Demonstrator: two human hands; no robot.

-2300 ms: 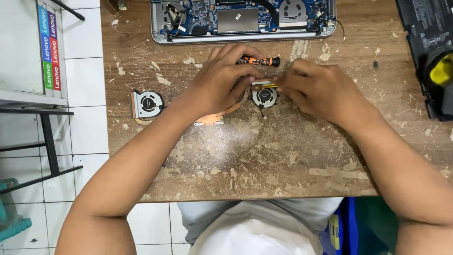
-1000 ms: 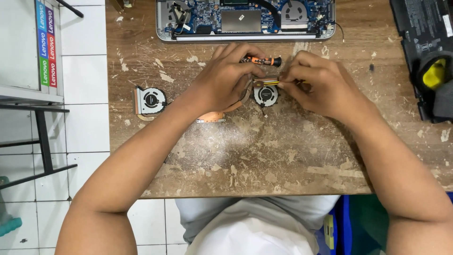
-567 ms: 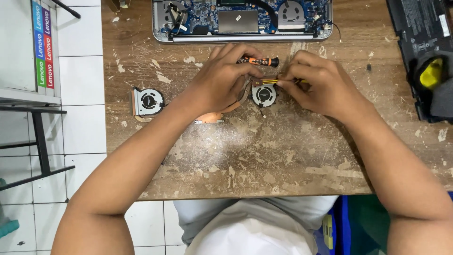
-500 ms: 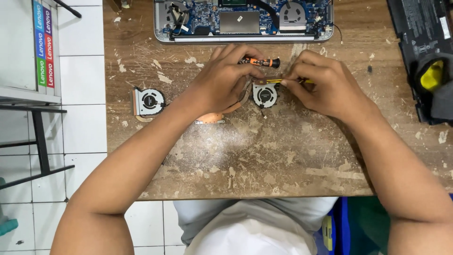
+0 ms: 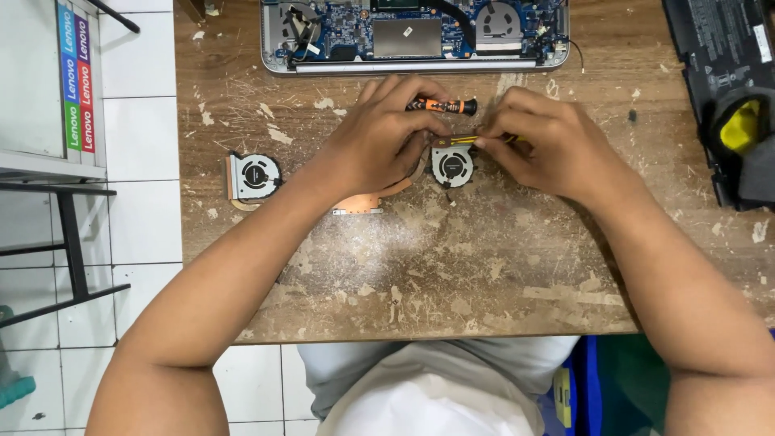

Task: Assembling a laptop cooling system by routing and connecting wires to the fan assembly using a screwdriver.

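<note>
Two cooling fans — one (image 5: pixel 253 177) apart, one (image 5: pixel 452 164) under both hands, left grip (image 5: pixel 386 144) on copper heatpipe (image 5: pixel 361 203), right grip (image 5: pixel 542 144) pinching a yellow tool (image 5: pixel 458 140).

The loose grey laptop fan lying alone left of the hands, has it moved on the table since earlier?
No. The loose grey laptop fan keeps its spot near the left edge of the worn wooden table; small shifts in the picture come from the head camera.

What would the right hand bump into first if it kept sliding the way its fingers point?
The right hand points leftward, so it would probably meet the left hand first, just past the small fan between them. Depth is hard to judge from above.
</note>
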